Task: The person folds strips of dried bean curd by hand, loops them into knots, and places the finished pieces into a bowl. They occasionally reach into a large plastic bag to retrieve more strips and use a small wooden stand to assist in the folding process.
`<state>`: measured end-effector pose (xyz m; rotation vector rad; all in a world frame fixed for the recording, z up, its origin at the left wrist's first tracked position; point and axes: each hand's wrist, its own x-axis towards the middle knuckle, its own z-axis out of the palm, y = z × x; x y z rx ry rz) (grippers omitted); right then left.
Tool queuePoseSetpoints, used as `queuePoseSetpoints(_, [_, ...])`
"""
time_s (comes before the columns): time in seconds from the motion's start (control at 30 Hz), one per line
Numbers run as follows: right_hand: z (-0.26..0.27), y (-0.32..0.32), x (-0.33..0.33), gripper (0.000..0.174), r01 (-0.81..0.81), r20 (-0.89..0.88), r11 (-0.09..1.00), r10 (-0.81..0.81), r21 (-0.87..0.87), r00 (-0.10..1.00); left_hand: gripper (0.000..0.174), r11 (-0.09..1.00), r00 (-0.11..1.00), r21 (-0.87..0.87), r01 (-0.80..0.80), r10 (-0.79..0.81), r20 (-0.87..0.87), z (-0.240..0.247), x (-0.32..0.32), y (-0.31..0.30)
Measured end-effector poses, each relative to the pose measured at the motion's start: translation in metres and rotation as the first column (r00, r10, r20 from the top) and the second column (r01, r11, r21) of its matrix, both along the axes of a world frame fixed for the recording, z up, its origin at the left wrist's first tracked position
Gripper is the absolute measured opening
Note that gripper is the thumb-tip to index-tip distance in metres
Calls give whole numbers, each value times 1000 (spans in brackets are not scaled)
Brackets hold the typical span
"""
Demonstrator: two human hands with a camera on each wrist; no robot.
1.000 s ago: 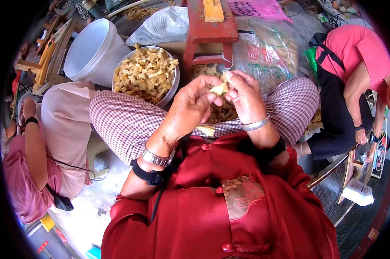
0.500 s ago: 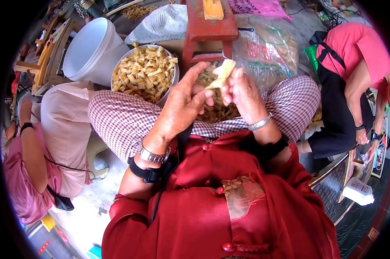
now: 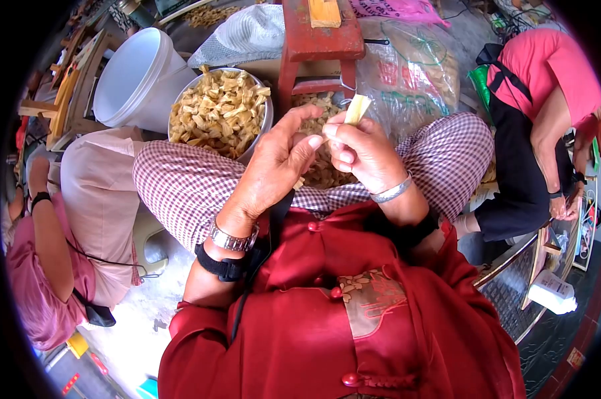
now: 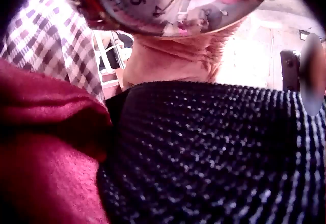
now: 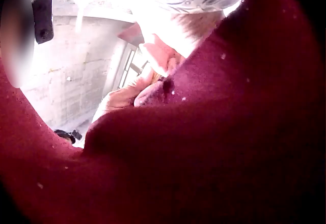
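Observation:
A pale yellow strip sticks up from the right hand, whose thumb and curled fingers pinch it. The left hand is beside it; its thumb and index tip are close to the right fingertips, and a thin end seems to lie between them. Below both hands is a heap of yellowish knotted pieces between the legs. The left wrist view shows a watch and dark knitted band, the right wrist view a bracelet and red sleeve; what the fingers hold is hidden there.
A round tub of knotted pieces stands left of the hands, beside a white bucket. Ahead are a red stool and a clear plastic bag. People sit at left and bend over at right.
The strip was low between both hands, then raised slanting; now it stands up out of the right hand. The right fingers have closed round it, and the left hand has shifted slightly left.

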<state>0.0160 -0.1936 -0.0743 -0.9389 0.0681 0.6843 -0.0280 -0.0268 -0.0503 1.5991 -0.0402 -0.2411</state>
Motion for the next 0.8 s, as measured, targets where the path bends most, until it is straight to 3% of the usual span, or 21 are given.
queuePoseSetpoints(0.17, [7,-7,4,6,76,-30,997,-75,17,997,19,993,999,-121,-5,0,-35,-2,-1,4])
queuePoseSetpoints(0.47, [14,-20,23,5,156,14,988,-156,5,988,10,998,998,-64,-24,21,-55,4,18,-5])
queuePoseSetpoints(0.53, [21,-20,40,7,169,53,986,-169,3,984,7,987,1000,-160,-6,6,-4,6,38,-5])
queuePoseSetpoints(0.8, [56,-7,137,10,118,356,986,-68,-120,932,6,998,980,-22,51,-46,195,44,147,24])
